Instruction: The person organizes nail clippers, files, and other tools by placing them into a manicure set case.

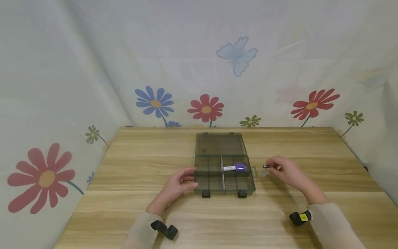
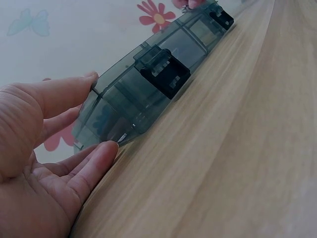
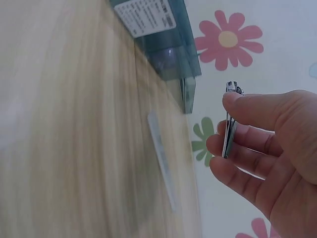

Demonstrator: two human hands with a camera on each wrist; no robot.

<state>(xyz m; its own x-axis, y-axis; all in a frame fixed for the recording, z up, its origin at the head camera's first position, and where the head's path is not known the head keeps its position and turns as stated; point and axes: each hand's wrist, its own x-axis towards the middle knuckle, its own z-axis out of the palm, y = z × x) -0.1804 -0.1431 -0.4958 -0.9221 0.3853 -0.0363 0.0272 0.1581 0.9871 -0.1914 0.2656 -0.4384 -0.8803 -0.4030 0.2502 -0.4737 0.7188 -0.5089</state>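
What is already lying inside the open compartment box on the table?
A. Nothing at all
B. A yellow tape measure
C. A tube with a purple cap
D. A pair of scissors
C: in the head view a white tube with a purple cap lies in the far right compartment of the smoky plastic box, while the right hand pinches a small metal nail clipper beside the box.
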